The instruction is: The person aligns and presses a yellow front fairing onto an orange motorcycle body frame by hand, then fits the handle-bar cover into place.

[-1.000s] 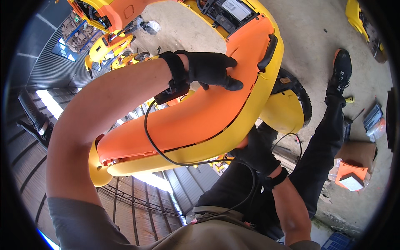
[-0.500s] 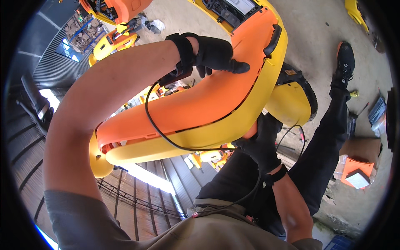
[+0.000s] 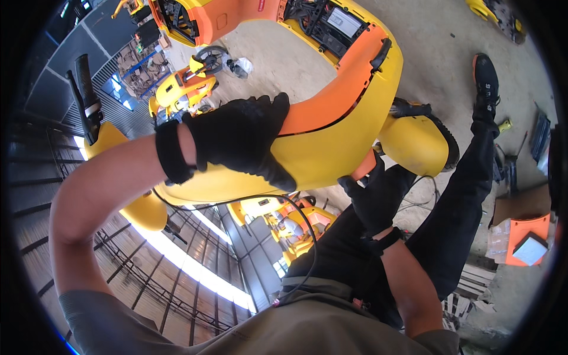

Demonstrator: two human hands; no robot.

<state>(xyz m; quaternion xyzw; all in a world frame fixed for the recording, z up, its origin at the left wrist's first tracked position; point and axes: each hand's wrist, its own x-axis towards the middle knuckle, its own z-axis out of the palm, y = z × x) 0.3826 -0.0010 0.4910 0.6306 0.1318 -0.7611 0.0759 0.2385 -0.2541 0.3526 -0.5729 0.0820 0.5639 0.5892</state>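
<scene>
A yellow and orange scooter body (image 3: 331, 142) curves across the middle, with an orange inner panel (image 3: 331, 100) set along its yellow shell. My left hand (image 3: 239, 139), in a black glove, lies across the panel and shell with thumb and fingers apart. Low beside the shell, my black-gloved right hand (image 3: 373, 198) has its thumb and fingers around a small orange piece (image 3: 365, 165), partly hidden by the fingers. A yellow fender (image 3: 414, 145) over a black tyre is just beyond that hand. The handlebar grip (image 3: 87, 89) sticks up at the far left.
An uncovered compartment (image 3: 337, 29) shows wiring and a silver box. Other yellow and orange scooters (image 3: 189, 86) stand behind. On the floor at right are a cardboard box (image 3: 523, 201), an orange panel (image 3: 520, 231) and tools. A black cable (image 3: 310, 222) loops toward my waist.
My left hand has slid left and down along the body, its fingers spreading onto the yellow shell. The view has shifted, showing more of the handlebar. My right hand stays by the orange piece.
</scene>
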